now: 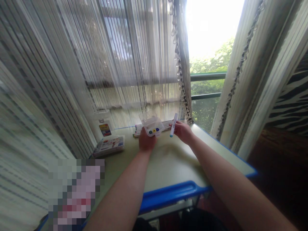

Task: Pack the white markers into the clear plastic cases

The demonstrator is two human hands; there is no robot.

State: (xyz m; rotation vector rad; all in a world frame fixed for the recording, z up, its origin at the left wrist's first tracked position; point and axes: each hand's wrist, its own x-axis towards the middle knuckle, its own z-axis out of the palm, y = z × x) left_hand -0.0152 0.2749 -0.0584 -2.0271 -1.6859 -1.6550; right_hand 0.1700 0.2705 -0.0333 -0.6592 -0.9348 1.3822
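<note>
My left hand (147, 141) is closed around a clear plastic marker case (154, 124), held a little above the table with its lid raised. A few marker ends, green, yellow and blue, show at the near end of the case. In my right hand (183, 131) is a white marker (173, 125) with a teal end, held upright between the fingers. Behind both hands several more markers (137, 127) lie side by side on the table, partly hidden by the case and my left hand.
The pale table (163, 173) has a blue front edge (168, 195). A flat box (112, 143) lies at its left, with a clear container (104, 123) behind it. Sheer curtains (134, 57) hang along the back, beside an uncovered window (209, 64). A blurred-out patch covers something at the lower left.
</note>
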